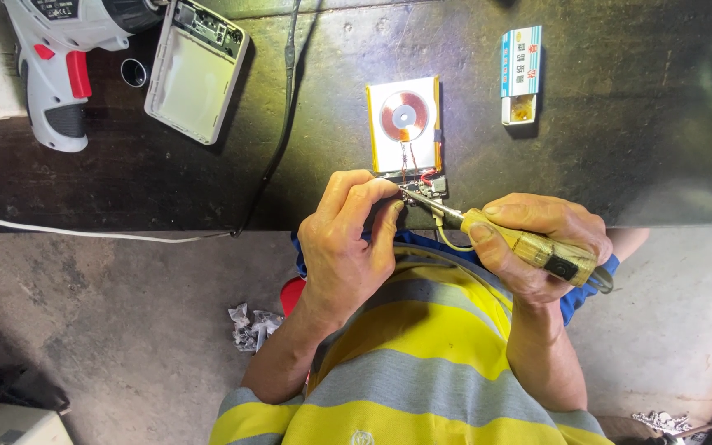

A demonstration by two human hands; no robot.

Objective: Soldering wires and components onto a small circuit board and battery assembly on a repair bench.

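Note:
My right hand (537, 243) grips a soldering iron with a clear yellow handle (529, 247), its tip touching a small circuit board (422, 188) at the bench's near edge. My left hand (344, 239) pinches at that same board, fingertips right by the iron's tip. The board is wired to a flat battery pack with a copper coil (404, 119) on top, lying just beyond it.
A dark workbench (603, 148) holds an open white plastic casing (195, 70), a grey and red cordless drill (63, 62), a small blue and white box (521, 70) and a black cable (278, 140). A white cord (84, 233) runs along the bench edge. Crumpled paper (250, 325) lies on the concrete floor.

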